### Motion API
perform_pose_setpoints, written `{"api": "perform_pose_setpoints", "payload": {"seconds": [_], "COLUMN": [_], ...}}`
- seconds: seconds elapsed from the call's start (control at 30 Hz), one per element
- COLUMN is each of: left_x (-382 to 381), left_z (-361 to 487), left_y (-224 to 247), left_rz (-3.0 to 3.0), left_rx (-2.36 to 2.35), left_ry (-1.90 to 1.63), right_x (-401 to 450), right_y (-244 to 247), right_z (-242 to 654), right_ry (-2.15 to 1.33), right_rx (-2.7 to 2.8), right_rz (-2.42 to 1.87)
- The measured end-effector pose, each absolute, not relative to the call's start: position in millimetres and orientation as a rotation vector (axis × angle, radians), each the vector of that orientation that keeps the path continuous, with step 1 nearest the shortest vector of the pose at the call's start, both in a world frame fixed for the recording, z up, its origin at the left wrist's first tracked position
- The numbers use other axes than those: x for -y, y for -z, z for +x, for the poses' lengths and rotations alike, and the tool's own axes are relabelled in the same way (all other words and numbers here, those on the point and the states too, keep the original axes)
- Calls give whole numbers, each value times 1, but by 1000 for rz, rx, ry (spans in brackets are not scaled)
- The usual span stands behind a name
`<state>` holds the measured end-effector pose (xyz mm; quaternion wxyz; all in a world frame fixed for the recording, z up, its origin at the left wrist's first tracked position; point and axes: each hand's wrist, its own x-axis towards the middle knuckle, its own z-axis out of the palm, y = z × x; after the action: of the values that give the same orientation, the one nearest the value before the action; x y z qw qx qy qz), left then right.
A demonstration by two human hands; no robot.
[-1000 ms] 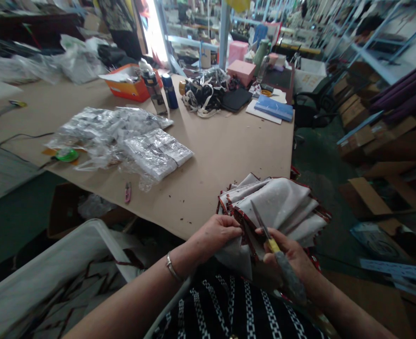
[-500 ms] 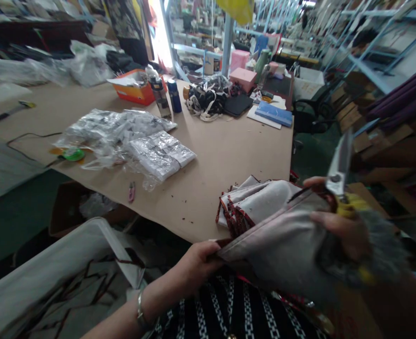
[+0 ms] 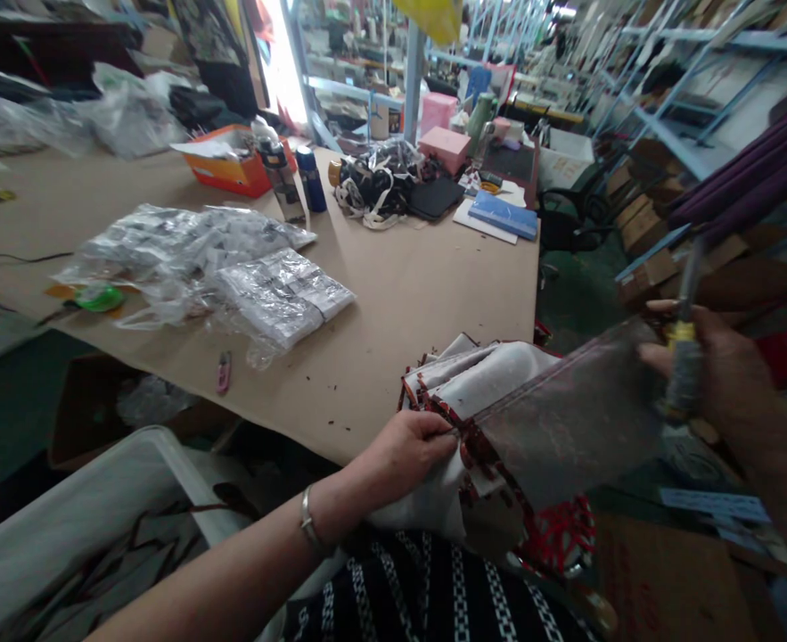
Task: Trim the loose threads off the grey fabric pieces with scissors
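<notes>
A grey fabric piece [image 3: 567,419] with dark red patterned edging is stretched between my two hands. My left hand [image 3: 410,455], a bangle on its wrist, is closed on the piece's edge beside the table's corner. My right hand [image 3: 727,357] grips the far end of the fabric and also carries scissors [image 3: 684,348], blades pointing up and yellow-and-grey handles in the palm. Just behind the stretched fabric, a pile of folded pale fabric pieces [image 3: 493,374] with the same red trim lies on the table. The right fingers are partly blurred.
Clear plastic-wrapped packs [image 3: 286,294] cover the table's left middle, with pink thread snips [image 3: 224,372] near the front edge. Bottles [image 3: 311,178] and an orange box [image 3: 233,169] stand farther back. Below left is a white bin [image 3: 166,455] holding fabric pieces. Cardboard boxes [image 3: 674,571] sit at lower right.
My right hand has moved right and away, pulling the fabric out tauter. My left hand has risen slightly to the right. The view has shifted, so the table items appear farther left.
</notes>
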<state>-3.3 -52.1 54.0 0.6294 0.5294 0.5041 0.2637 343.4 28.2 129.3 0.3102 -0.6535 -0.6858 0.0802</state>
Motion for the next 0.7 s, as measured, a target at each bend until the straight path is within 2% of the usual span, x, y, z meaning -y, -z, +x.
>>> {"api": "perform_pose_setpoints", "payload": {"seconds": [0.07,0.13,0.2,0.3,0.4,0.5,0.7], "left_x": [38,30,28,30,31,31,32], "left_z": [4,10,12,12,11,11,15], "left_y": [-48,-42,-36,-29,-25,-25,-25], "left_rz": [1194,1140,1091,1053,1006,924,854], "left_rx": [-1187,-1211,-1213,-1185,-1160,-1146,-1135], "left_ry": [-608,-603,-608,-636,-655,-673,-689], "right_x": [-30,-16,9,49,77,89,85], "right_y": [-121,-110,-98,-74,-46,-23,-16], "right_z": [326,302,278,251,237,236,231], "right_ry": [28,-52,-437,-1353,-1875,-2062,-2087], "right_rx": [1884,1983,2034,1973,1748,1583,1532], "right_rz": [-1778,-1694,-1629,-1444,-1295,-1327,-1316]}}
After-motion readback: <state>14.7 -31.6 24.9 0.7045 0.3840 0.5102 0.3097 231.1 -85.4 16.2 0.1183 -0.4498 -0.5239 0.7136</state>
